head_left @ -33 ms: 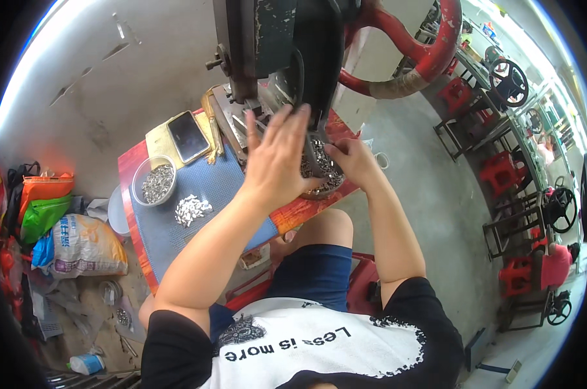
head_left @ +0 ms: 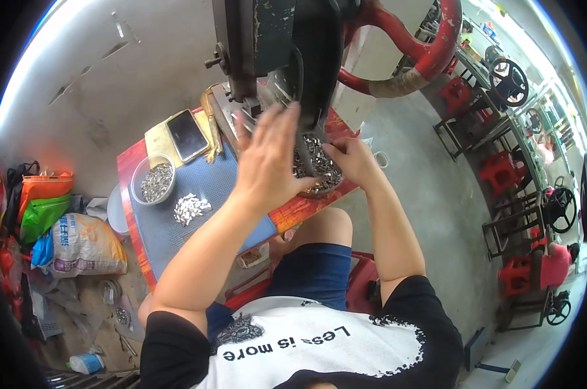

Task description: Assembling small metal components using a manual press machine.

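Note:
My left hand (head_left: 264, 162) is raised before the dark press (head_left: 274, 39), fingers spread and slightly blurred. Its thumb reaches over the near-left side of a round bowl (head_left: 327, 190) full of small shiny metal parts (head_left: 319, 159). My right hand (head_left: 355, 159) is at the bowl's far-right side, with curled fingers and the thumb against them. Whatever lies between those fingertips is hidden. Left of the press, a clear plastic tub (head_left: 137, 189) of similar metal pieces stands on a blue mat (head_left: 225, 194), beside a loose pile of small silvery-white pieces (head_left: 192, 209).
A phone (head_left: 187, 136) lies on a yellowish cloth at the table's back. The press's large red handwheel (head_left: 436, 58) juts out at upper right. Bags and a filled sack (head_left: 89, 246) sit on the floor to the left. Other presses and red stools (head_left: 501, 172) line the right side.
My left hand has shifted slightly to the left, uncovering more of the metal parts in the bowl. The right hand stays almost in place.

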Tool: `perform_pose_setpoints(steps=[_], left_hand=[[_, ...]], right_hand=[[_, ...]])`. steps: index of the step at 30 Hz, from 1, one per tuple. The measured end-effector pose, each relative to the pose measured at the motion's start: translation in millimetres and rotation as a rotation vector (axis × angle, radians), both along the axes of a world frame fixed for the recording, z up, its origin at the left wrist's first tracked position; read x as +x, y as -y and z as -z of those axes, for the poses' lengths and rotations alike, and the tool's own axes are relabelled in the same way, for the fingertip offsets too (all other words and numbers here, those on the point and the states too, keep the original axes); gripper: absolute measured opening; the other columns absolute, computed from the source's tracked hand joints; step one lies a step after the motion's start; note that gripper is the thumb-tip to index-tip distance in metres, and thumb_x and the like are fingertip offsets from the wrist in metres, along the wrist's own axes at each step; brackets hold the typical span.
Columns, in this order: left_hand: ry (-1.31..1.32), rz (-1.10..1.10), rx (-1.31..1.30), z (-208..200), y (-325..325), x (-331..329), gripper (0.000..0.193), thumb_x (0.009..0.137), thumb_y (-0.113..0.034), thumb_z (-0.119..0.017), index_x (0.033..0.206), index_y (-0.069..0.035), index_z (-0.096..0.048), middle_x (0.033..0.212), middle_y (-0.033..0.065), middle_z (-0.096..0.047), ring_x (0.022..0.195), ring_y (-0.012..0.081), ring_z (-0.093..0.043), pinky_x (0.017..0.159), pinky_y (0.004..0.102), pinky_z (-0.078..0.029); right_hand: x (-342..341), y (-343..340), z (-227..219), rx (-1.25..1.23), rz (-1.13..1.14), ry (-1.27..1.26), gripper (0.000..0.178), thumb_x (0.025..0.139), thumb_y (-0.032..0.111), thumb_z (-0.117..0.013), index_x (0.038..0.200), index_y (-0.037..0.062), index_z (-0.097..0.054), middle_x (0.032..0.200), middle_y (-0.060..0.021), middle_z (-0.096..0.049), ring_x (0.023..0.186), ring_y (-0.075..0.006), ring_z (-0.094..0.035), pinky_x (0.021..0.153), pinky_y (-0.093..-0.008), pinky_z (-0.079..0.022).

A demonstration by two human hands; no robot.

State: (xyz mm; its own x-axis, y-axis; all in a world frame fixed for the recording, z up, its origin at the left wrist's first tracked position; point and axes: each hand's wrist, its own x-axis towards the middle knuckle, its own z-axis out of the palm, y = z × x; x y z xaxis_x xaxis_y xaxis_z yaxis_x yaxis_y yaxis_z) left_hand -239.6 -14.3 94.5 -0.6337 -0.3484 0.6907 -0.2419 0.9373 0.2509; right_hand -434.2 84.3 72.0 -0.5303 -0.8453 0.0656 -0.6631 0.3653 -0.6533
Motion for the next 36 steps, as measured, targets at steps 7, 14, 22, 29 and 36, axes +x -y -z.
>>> perform_pose_setpoints(steps=[7,14,22,29,36], left_hand=[[0.348,-0.404,0.298,18,25,83,0.111,0.056,-0.041,-0.093,0.142,0.004,-0.04,0.137,0.02,-0.054,0.139,0.0307,-0.041,0.12,0.0569,-0.013],[0.584,-0.347,0.244,49,31,104,0.086,0.066,-0.056,-0.083,0.13,-0.003,-0.059,0.142,0.0214,-0.049,0.143,0.0338,-0.033,0.118,0.0608,-0.015],[0.316,-0.262,0.237,36,11,152,0.056,0.078,-0.035,-0.08,0.122,-0.003,-0.063,0.134,0.0178,-0.055,0.137,0.0334,-0.042,0.115,0.0541,-0.025],[-0.068,-0.405,0.316,56,11,206,0.03,0.088,-0.021,-0.07,0.112,-0.003,-0.066,0.114,0.0143,-0.064,0.11,0.0329,-0.057,0.098,0.0444,-0.039],[-0.104,-0.326,0.501,84,-3,231,0.024,0.09,-0.021,-0.069,0.106,-0.003,-0.068,0.106,0.0142,-0.064,0.101,0.0334,-0.057,0.092,0.0428,-0.043]], right_hand=[[-21,8,9,-0.26,-0.083,0.823,0.032,0.104,0.023,-0.055,0.119,-0.0039,-0.063,0.093,-0.0059,-0.071,0.076,-0.0087,-0.065,0.068,-0.0243,-0.054],[-10,-1,-3,-0.294,-0.134,1.084,0.025,0.104,0.017,-0.052,0.118,-0.0016,-0.06,0.088,-0.0048,-0.066,0.074,-0.012,-0.064,0.065,-0.0251,-0.053],[0,12,15,-0.228,-0.04,0.084,0.047,0.089,0.024,-0.071,0.124,-0.004,-0.056,0.107,-0.0206,-0.069,0.102,-0.0297,-0.066,0.09,-0.0389,-0.05],[78,27,-2,-0.422,-0.3,-0.043,0.024,0.094,0.008,-0.064,0.114,-0.0028,-0.062,0.094,-0.0084,-0.064,0.09,-0.0172,-0.063,0.083,-0.0306,-0.05],[220,61,49,-0.315,-0.78,-0.056,0.023,0.078,0.013,-0.08,0.092,0.0024,-0.065,0.093,-0.0129,-0.065,0.096,-0.0294,-0.059,0.087,-0.0395,-0.047]])
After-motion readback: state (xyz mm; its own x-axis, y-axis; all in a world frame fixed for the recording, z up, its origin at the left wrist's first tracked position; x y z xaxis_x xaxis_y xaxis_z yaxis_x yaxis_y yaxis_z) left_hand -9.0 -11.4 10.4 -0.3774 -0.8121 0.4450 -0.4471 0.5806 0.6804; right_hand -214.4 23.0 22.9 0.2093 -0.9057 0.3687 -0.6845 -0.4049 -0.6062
